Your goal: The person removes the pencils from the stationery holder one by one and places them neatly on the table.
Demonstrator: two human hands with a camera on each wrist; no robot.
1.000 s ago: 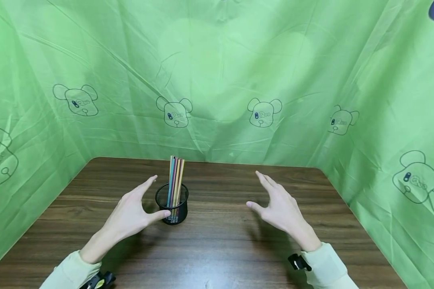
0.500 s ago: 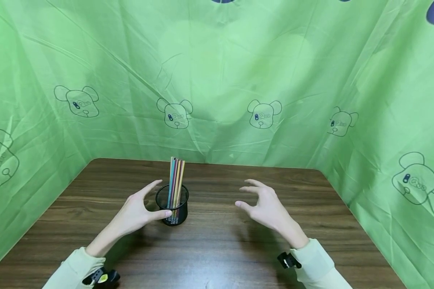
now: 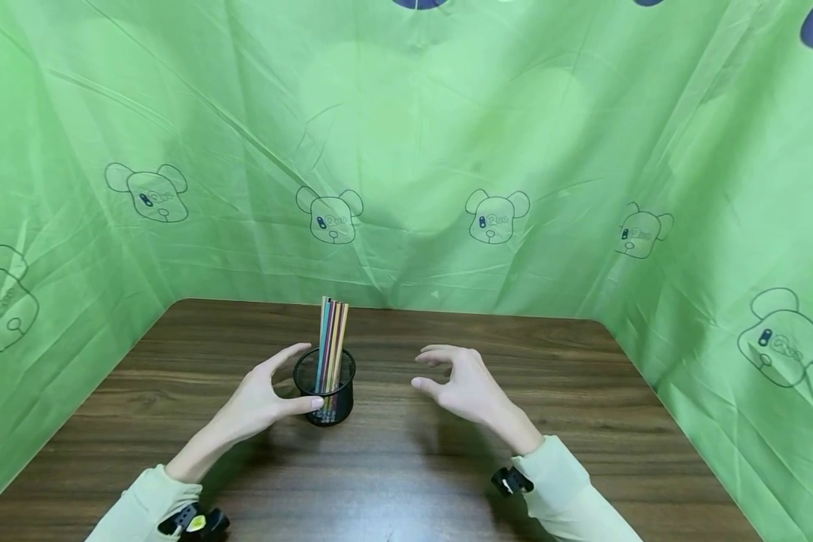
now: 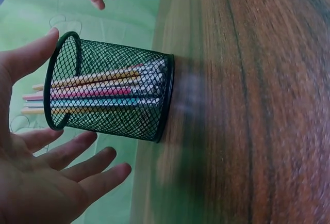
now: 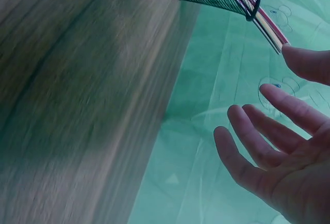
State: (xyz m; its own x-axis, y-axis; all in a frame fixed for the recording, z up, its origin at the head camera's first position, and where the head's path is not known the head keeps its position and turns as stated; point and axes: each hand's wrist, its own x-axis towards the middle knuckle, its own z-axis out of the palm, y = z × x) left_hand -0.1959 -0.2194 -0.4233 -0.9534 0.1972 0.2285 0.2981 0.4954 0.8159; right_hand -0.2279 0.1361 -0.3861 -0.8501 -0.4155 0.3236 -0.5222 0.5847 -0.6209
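Observation:
A black mesh pen cup (image 3: 343, 403) stands upright on the wooden table, left of centre. Several thin colored pencils (image 3: 332, 339) lean in it, their upper ends above the rim. My left hand (image 3: 254, 405) is at the cup's left side, thumb before it and index finger behind. In the left wrist view, that thumb (image 4: 36, 53) is at the rim and the other fingers spread loosely beside the mesh wall; firm contact cannot be made out. My right hand (image 3: 469, 385) hovers to the right of the cup, apart from it, fingers loosely bent and holding nothing.
The brown wooden table (image 3: 393, 482) stretches out on all sides of the cup. Green cloth (image 3: 413, 248) with printed bear heads hangs behind and at both sides. A black strap device (image 3: 511, 480) sits at my right wrist, another (image 3: 193, 521) at my left.
My right hand has moved left toward the pen cup, its fingers bending more. My left hand has shifted slightly right, closer round the cup. The cup stays in place.

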